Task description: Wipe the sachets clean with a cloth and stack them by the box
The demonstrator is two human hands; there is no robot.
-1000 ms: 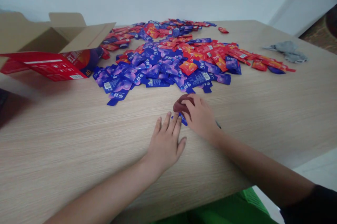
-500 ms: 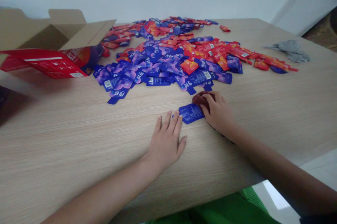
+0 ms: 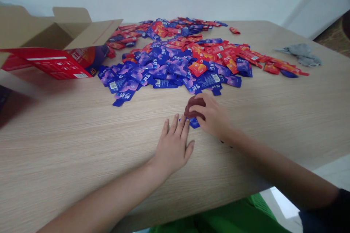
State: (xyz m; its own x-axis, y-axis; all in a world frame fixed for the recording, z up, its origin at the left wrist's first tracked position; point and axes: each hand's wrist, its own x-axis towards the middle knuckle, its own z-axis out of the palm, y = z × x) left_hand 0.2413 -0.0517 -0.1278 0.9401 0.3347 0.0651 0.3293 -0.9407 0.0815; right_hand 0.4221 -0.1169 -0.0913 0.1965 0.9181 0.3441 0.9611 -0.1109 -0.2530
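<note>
My left hand (image 3: pixel 173 145) lies flat on the wooden table (image 3: pixel 68 142), fingers stretched out, fingertips touching the edge of a blue packet (image 3: pixel 193 121). My right hand (image 3: pixel 210 114) is closed on a dark red-brown cloth (image 3: pixel 193 106) and presses it down on that blue packet, covering most of it. A wide pile of blue and red packets (image 3: pixel 186 58) spreads just beyond both hands.
An open cardboard box (image 3: pixel 46 32) with a red printed flap (image 3: pixel 51 65) stands at the far left. A crumpled grey cloth (image 3: pixel 302 53) lies at the far right. The table's near edge runs below my forearms, with something green (image 3: pixel 232 218) beneath it.
My right hand with the cloth slid right off the blue packet, uncovering it, and has now come back left over it. My left hand has stayed in place.
</note>
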